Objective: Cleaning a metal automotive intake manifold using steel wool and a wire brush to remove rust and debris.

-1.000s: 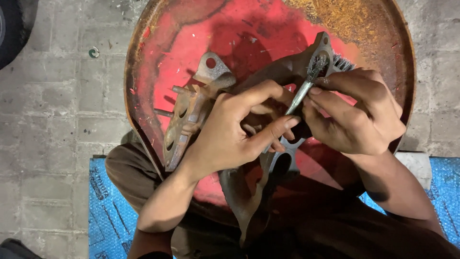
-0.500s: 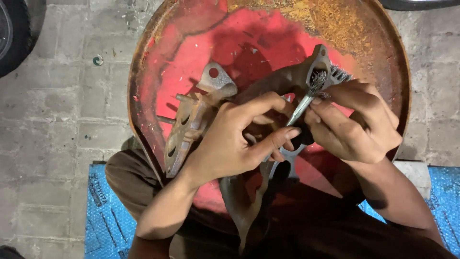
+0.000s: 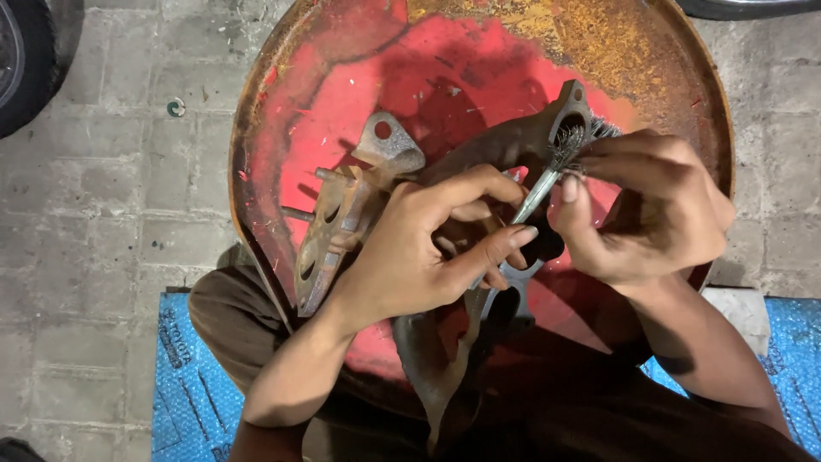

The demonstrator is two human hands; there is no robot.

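Manifold (image 3: 496,162): a rusty cast-metal part with several branches, held over the pan (image 3: 342,51) in front of the seated person. One branch ends in a flange with an open port (image 3: 571,128) at upper right; a second flange plate (image 3: 329,235), with oval holes and projecting studs, lies at left; a drilled tab (image 3: 386,141) rises above it.

Left hand (image 3: 419,257): fingers closed around the middle of the manifold, thumb on the near side, clamping it steady.

Right hand (image 3: 654,210): fingers and thumb pinched together on the metal shank of a wire brush (image 3: 547,180). The bristle end sits in the port; the shank slants down and left, passing between the two hands.

Pan: a large round metal container with a raised rim, red paint on the floor, heavy rust across the upper right. It holds scattered flecks and scrapings on the red floor; whether the manifold's far end touches the floor cannot be told.

Surroundings: grey paving (image 3: 94,205) beneath the pan, a small ring (image 3: 175,107) lying on it at left, a tyre (image 3: 26,60) at the upper left corner, blue sheet (image 3: 184,376) under the person's knees.
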